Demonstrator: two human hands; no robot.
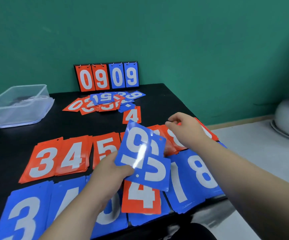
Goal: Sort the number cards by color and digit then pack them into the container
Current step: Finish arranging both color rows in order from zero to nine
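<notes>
The left hand (109, 172) is gripping a loose fan of number cards well in front of the scoreboard (105, 77), with a blue card (140, 146) on top, another blue beneath it and a red 4 (142, 196) at the bottom, the thumb clamping one corner. The right hand (183, 129) is hovering over the red pile (175, 144) in front and to the right of the scoreboard, fingers bending down onto it. Whether it's pinching a card or only touching one, I can't tell. The sorting looks well along: red piles showing 3, 4 and 5 are sitting in a row in front of the scoreboard, blue piles are lining up nearer the viewer, and an unsorted heap (104, 101) is lying right at the scoreboard's foot. The container (19, 104) is waiting to the scoreboard's left, with no cards that I can make out in it. To do this well, I'd be peeling one card at a time off the fan and checking the punched-hole edge before reading, since a 6 and a 9 are easy to swap. These cards are looking thin, flat and glossy, with glare streaking across the blue one, so they're likely slippery, and squaring each pile's edges should help. The container is a translucent plastic box with rounded corners, and the tabletop (36, 129) is showing black.
</notes>
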